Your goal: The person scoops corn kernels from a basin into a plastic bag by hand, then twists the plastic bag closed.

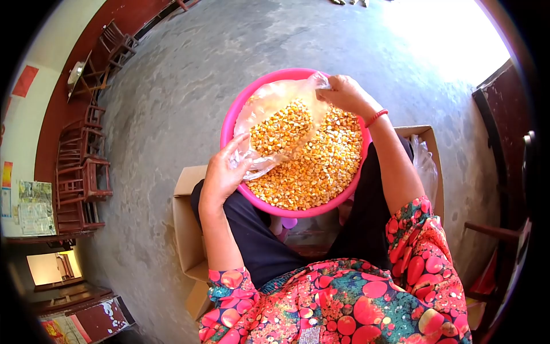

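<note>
A pink basin (pixel 229 117) full of loose corn kernels (pixel 321 172) sits between my knees. Over its far left part lies a clear plastic bag (pixel 269 94), its mouth spread wide, with kernels showing inside or through it. My left hand (pixel 226 172) pinches the bag's near left edge between thumb and fingers. At the far right edge of the bag, my right hand (pixel 349 94) has its fingers closed on the gathered plastic. A red band circles my right wrist.
Cardboard boxes (pixel 192 180) stand on both sides of my legs, the right one holding clear plastic (pixel 424 163). Wooden chairs (pixel 86 172) line the left wall. A dark wooden piece of furniture (pixel 498 232) stands at right. Grey concrete floor (pixel 166 97) surrounds me.
</note>
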Tool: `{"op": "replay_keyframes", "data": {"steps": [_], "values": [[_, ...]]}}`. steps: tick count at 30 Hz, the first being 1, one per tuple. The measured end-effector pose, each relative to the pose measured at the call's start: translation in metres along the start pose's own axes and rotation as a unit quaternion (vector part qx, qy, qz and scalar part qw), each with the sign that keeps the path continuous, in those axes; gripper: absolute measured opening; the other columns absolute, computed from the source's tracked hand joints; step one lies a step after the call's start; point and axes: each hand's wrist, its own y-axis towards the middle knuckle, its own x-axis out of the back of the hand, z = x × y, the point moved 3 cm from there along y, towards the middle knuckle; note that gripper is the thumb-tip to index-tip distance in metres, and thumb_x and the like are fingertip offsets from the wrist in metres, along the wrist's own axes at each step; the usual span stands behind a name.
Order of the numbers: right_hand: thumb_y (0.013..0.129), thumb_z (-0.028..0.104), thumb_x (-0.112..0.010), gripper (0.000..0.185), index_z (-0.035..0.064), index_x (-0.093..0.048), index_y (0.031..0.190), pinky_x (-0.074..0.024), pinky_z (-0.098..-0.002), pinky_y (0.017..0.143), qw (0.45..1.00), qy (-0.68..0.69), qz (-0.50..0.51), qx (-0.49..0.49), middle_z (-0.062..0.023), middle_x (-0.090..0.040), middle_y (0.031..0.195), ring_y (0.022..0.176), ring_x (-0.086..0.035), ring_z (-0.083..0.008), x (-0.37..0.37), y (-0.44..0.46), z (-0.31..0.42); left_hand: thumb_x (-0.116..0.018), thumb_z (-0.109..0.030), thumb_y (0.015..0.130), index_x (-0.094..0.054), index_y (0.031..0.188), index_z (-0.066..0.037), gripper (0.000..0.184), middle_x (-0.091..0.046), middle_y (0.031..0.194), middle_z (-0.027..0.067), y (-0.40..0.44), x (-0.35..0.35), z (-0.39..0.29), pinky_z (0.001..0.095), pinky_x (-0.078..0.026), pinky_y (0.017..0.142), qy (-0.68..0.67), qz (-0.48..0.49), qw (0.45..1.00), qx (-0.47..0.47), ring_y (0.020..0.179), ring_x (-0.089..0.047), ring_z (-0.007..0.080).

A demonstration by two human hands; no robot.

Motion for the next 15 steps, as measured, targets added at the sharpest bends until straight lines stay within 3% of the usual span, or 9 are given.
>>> {"op": "replay_keyframes", "data": {"steps": [2,3,4,6,7,8,10,12,15], "values": [[0.091,0.034,-0.055,0.032,0.0031,-0.064,0.087,-0.0509,-0.0280,0.061,0.921,0.388,-0.016,0.009,-0.0066,-0.066,0.075,0.066,-0.062,-0.0144,0.001,-0.005,0.004,-0.062,-0.003,0.079,-0.058,0.123,-0.005,0.045,-0.066,0.105,0.0066,0.004,0.000,0.007,0.0301,-0.047,0.087,-0.072,-0.052,0.994,-0.062,0.093,-0.062,0.0159],[0.095,0.026,-0.051,0.026,0.0034,-0.062,0.085,-0.0514,-0.0241,0.062,0.882,0.470,0.010,0.029,-0.0022,-0.065,0.079,0.067,-0.061,-0.0090,0.004,-0.003,0.004,-0.062,-0.003,0.079,-0.058,0.123,-0.005,0.045,-0.066,0.105,0.0066,0.006,0.001,0.006,0.0301,-0.047,0.087,-0.071,-0.052,0.994,-0.062,0.093,-0.062,0.0159],[0.095,0.026,-0.051,0.026,0.0034,-0.062,0.085,-0.0514,-0.0241,0.062,0.882,0.470,0.009,0.029,-0.0022,-0.065,0.079,0.067,-0.061,-0.0090,0.006,-0.005,0.003,-0.061,-0.002,0.080,-0.058,0.123,-0.004,0.043,-0.066,0.100,0.0040,0.007,0.004,0.005,0.0284,-0.049,0.082,-0.122,-0.071,0.986,-0.090,0.086,-0.062,0.0144],[0.096,0.024,-0.049,0.027,0.0037,-0.058,0.081,-0.0515,-0.0253,0.063,0.791,0.609,0.015,0.065,-0.0040,-0.062,0.077,0.067,-0.061,-0.0107,0.013,-0.010,0.003,-0.059,0.000,0.082,-0.057,0.123,-0.002,0.041,-0.066,0.096,0.0015,0.006,0.009,0.001,0.0267,-0.050,0.076,-0.172,-0.090,0.974,-0.119,0.079,-0.061,0.0129],[0.094,0.024,-0.050,0.027,0.0023,-0.061,0.082,-0.0528,-0.0264,0.064,0.747,0.657,0.031,0.097,-0.0060,-0.063,0.072,0.068,-0.064,-0.0135,0.017,-0.010,0.003,-0.058,0.000,0.084,-0.057,0.122,-0.002,0.039,-0.065,0.093,0.0017,0.003,0.014,-0.001,0.0240,-0.049,0.071,-0.279,-0.083,0.951,-0.108,0.075,-0.058,0.0102],[0.094,0.024,-0.050,0.027,0.0023,-0.061,0.082,-0.0528,-0.0264,0.064,0.747,0.657,0.031,0.098,-0.0060,-0.063,0.072,0.068,-0.064,-0.0135,0.020,-0.011,0.004,-0.057,0.000,0.086,-0.057,0.122,-0.001,0.036,-0.064,0.090,0.0020,0.001,0.017,-0.003,0.0212,-0.048,0.067,-0.383,-0.076,0.916,-0.094,0.071,-0.056,0.0075],[0.095,0.023,-0.049,0.028,0.0011,-0.061,0.084,-0.0531,-0.0270,0.064,0.654,0.735,0.027,0.174,-0.0072,-0.064,0.074,0.068,-0.064,-0.0142,0.028,-0.015,0.010,-0.058,-0.002,0.088,-0.056,0.122,0.000,0.034,-0.064,0.089,0.0022,0.001,0.020,-0.005,0.0179,-0.045,0.062,-0.422,-0.084,0.894,-0.123,0.066,-0.053,0.0047],[0.095,0.023,-0.050,0.027,0.0001,-0.061,0.087,-0.0534,-0.0275,0.063,0.641,0.741,0.028,0.197,-0.0080,-0.065,0.077,0.068,-0.064,-0.0150,0.029,-0.016,0.009,-0.058,-0.004,0.089,-0.056,0.122,0.000,0.033,-0.065,0.089,0.0025,0.004,0.027,0.001,0.0192,-0.046,0.061,-0.474,-0.169,0.853,-0.141,0.065,-0.054,0.0061],[0.093,0.022,-0.053,0.024,-0.0005,-0.061,0.093,-0.0530,-0.0263,0.064,0.686,0.708,0.043,0.164,-0.0077,-0.065,0.080,0.069,-0.064,-0.0136,0.026,-0.016,0.005,-0.058,-0.004,0.089,-0.057,0.120,0.002,0.031,-0.065,0.087,0.0023,0.008,0.023,0.006,0.0207,-0.048,0.061,-0.414,-0.185,0.887,-0.086,0.065,-0.056,0.0068]]}}
